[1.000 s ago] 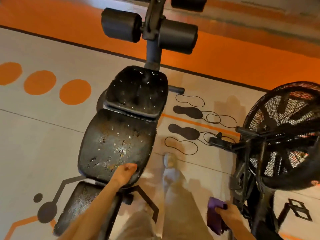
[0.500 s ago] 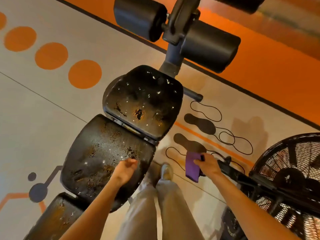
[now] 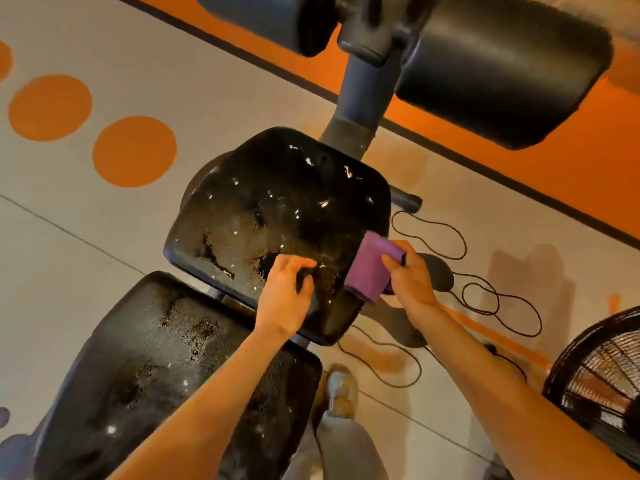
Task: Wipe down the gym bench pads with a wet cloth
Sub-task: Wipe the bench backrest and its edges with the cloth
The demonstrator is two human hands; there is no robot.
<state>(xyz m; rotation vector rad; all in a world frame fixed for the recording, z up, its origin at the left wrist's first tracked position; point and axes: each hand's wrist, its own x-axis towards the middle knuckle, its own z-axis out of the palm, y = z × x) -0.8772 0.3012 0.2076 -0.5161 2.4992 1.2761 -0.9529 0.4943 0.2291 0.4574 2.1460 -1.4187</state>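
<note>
The purple cloth [image 3: 370, 271] has been brought from the right side of the floor up to the right edge of the seat pad [image 3: 277, 220], where it is now gripped in the closed right hand [image 3: 408, 278]. Half a second ago it was held out over the footprint markings [image 3: 433, 271], well clear of the bench; a second ago it was low at the near right, beside the fan bike [image 3: 602, 379]. Its folded lower edge now appears to touch or just overhang the pad's right rim, though contact cannot be confirmed.

The left hand [image 3: 287, 292] has also been moved. Earlier it was rested as a loose fist on the near edge of the back pad [image 3: 166, 368]; now it is held over the near right part of the seat pad, fingers curled and partly spread, with nothing gripped. Whether it presses on the pad cannot be told.

The view has been drawn closer, so the roller pads [image 3: 502, 67] fill the far top.

For the task, this is judged to be the start of wiping: cloth and pad have been brought together, yet no cleared streak is seen. White flecks and brownish blotches are spread over both pads, so the whole job is taken to remain. The first stroke would be expected leftward across the seat pad from the right edge.
</note>
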